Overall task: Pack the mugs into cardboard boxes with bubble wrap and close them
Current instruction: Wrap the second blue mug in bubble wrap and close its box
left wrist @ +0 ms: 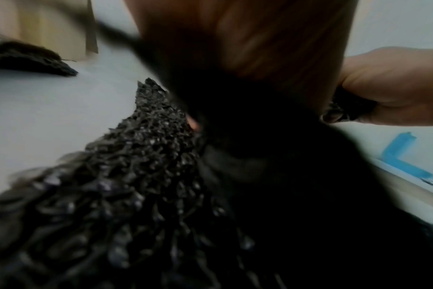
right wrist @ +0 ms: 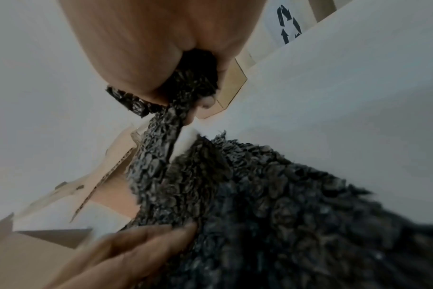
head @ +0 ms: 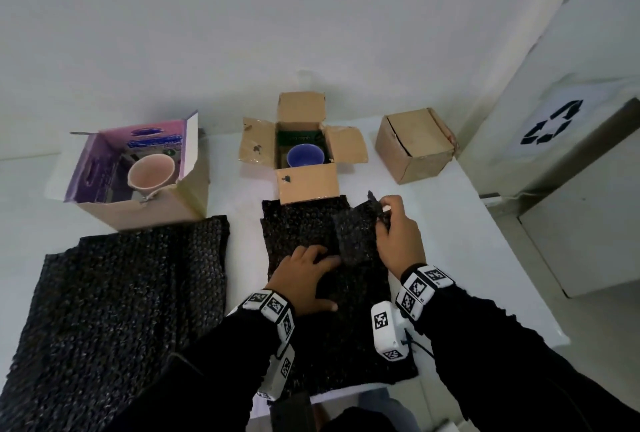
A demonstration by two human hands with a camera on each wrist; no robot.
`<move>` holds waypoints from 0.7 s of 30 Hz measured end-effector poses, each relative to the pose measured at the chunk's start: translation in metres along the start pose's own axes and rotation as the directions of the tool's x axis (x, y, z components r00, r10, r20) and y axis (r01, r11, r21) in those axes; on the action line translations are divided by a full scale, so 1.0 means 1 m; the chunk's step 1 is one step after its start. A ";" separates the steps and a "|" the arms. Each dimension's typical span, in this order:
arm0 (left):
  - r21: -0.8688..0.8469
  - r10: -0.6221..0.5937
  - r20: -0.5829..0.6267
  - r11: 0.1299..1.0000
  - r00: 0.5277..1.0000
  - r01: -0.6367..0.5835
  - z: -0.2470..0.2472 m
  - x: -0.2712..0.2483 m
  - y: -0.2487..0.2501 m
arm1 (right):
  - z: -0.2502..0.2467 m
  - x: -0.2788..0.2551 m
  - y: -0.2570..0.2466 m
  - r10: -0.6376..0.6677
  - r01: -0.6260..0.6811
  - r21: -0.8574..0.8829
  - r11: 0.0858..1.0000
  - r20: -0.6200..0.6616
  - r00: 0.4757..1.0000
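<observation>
A: Where are your hands?

B: Your right hand (head: 398, 234) pinches the far right corner of the black bubble wrap sheet (head: 311, 234) and lifts it off the white table (head: 467, 223); thumb and fingers are curled tight round the fold, as the right wrist view shows (right wrist: 185, 86). Your left hand (head: 304, 279) lies flat on the same sheet at about 9 o'clock of the right hand, fingers straight and spread, pressing the wrap down and gripping nothing.

A: Where are the mugs?

B: The blue mug (head: 304, 156) stands upright inside the open brown box (head: 308, 185), at 12 o'clock of your hands, all four flaps folded outward. The near flap touches the far edge of the sheet you hold. The pink mug (head: 151, 172) sits tilted in the purple-lined box (head: 138, 209) at 10 o'clock, its top open.

A: What else lies on the table?

B: A third box (head: 414, 147), its flaps folded in, sits at 1 o'clock, well apart from the wrap. A second, larger sheet of bubble wrap (head: 121, 310) lies flat at 8 o'clock, just in front of the purple-lined box. A white bin with a recycling sign (head: 550, 123) stands beyond the table's right edge at 2 o'clock.
</observation>
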State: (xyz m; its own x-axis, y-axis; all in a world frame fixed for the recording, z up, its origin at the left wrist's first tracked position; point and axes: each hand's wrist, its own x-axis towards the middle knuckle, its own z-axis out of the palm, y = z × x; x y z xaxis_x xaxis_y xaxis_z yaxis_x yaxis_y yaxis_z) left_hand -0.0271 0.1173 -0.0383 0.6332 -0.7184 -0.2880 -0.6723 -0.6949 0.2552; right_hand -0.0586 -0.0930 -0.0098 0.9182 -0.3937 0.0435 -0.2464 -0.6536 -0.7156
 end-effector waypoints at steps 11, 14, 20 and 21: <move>-0.161 0.046 -0.373 0.980 0.927 -0.114 -0.021 -0.001 -0.005 | -0.012 -0.014 -0.003 0.003 -0.012 0.153 0.988 0.058 0.998; -0.280 -0.055 -0.427 0.957 0.902 -0.074 -0.043 -0.007 -0.004 | -0.013 -0.010 -0.007 -0.038 0.026 0.109 0.994 0.106 0.994; -0.344 -0.178 -0.467 0.939 0.866 0.008 -0.080 -0.012 -0.016 | -0.011 0.015 -0.038 -0.099 0.092 0.093 0.991 0.066 0.993; -0.351 -0.184 -0.469 0.936 0.864 0.009 -0.087 -0.012 -0.020 | -0.011 0.022 -0.043 -0.105 0.098 0.092 0.991 0.069 0.992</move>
State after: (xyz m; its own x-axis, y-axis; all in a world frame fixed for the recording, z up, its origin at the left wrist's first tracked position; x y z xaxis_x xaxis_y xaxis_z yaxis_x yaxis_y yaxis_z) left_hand 0.0120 0.1371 0.0406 0.8506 -0.5076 0.1374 -0.4894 -0.6684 0.5601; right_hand -0.0315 -0.0803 0.0296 0.9580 -0.2779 0.0703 -0.1254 -0.6270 -0.7689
